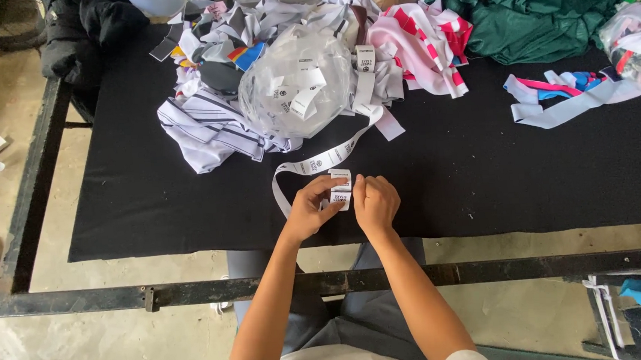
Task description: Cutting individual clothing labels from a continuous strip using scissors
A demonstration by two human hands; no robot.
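We pinch the small stack of labels (341,191) at the near edge of the black table (149,207) — left hand (311,205) and right hand (374,201) both closed on it. The label strip (319,162) trails back to the clear bag (297,82). We judge we are squaring folded labels — next needs an even press.

I'm in a garment workshop. My worktop (149,199) is a metal frame with a black cloth over it, standing on a bare, stained concrete floor (61,348). On its far side lie heaps of fabric scraps (211,127), striped pink and white cloth (423,41), green cloth (541,7), and a clear bag of labels (295,84), with a label strip (319,161) running near me.
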